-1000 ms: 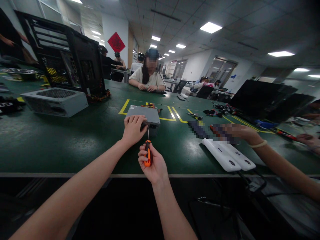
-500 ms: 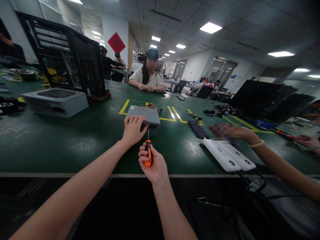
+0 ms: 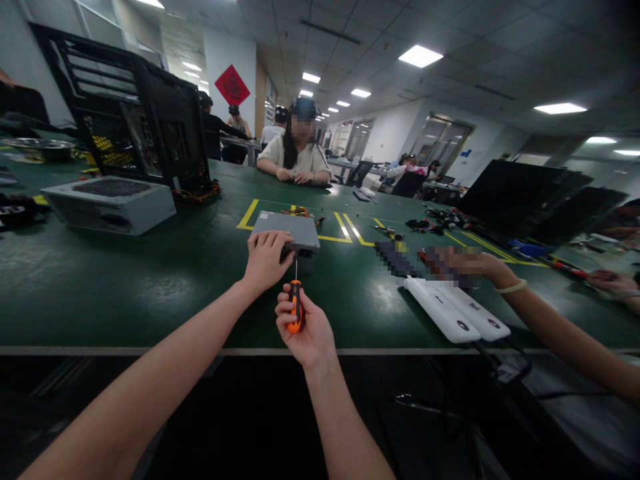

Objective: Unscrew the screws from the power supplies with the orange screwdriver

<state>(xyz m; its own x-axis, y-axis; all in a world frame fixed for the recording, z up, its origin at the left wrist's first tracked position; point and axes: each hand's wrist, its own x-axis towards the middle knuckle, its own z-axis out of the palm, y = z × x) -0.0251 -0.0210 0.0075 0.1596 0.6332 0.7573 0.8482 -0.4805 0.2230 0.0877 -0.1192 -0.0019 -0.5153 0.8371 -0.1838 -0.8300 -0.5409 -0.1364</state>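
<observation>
A grey computer power supply (image 3: pixel 294 229) lies on the green table in front of me, with coloured cables at its far side. My left hand (image 3: pixel 266 260) grips its near left corner, fingers over the top and thumb along the near face. In my right hand (image 3: pixel 314 331) is an orange and black screwdriver (image 3: pixel 295 312), held palm up with the fingers wrapped round the handle. Its thin shaft points away from me and reaches the power supply's near face; the tip and whatever it touches are too small to make out.
To the left stand another power supply (image 3: pixel 113 205) and a black computer case (image 3: pixel 130 113). White power banks (image 3: pixel 445 313) with cables lie right, beside a co-worker's hand (image 3: pixel 493 270). Another person (image 3: pixel 295 150) sits opposite. Black panels (image 3: pixel 515 200) stand at the far right.
Almost nothing differs. My right hand and the screwdriver have shifted very slightly; my left hand stays on the power supply.
</observation>
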